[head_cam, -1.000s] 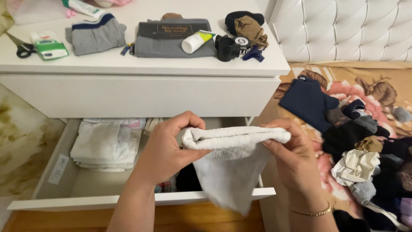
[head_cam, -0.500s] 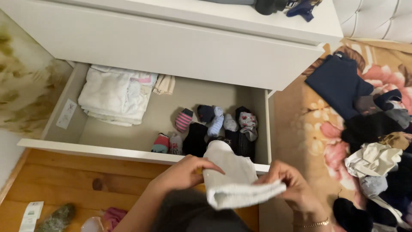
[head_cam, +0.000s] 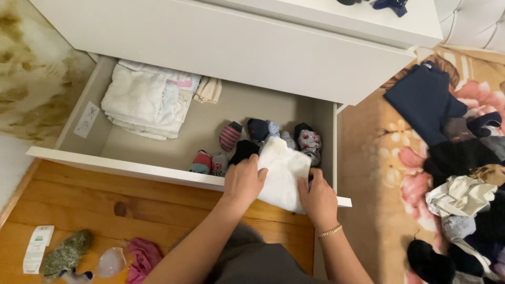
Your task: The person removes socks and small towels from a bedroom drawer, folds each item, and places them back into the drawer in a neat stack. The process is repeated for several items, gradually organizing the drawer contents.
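A folded white cloth [head_cam: 283, 169] lies over the front right corner of the open white drawer [head_cam: 121, 166], among rolled socks [head_cam: 263, 138]. My left hand [head_cam: 243, 182] grips the cloth's left edge. My right hand [head_cam: 317, 199], with a gold bracelet at the wrist, holds its lower right edge at the drawer's front rim. A stack of folded white linen [head_cam: 144, 100] fills the drawer's back left.
The white dresser top [head_cam: 368, 23] runs above the drawer. A heap of dark and light clothes [head_cam: 463, 179] lies on the flowered rug at the right. On the wooden floor [head_cam: 158, 210] at lower left lie a pink cloth [head_cam: 141, 257], a paper slip and small items.
The cloth was held up and folded in front of me; both hands have now carried it forward and down into the drawer's front right corner. My view tilted down toward the drawer and floor.
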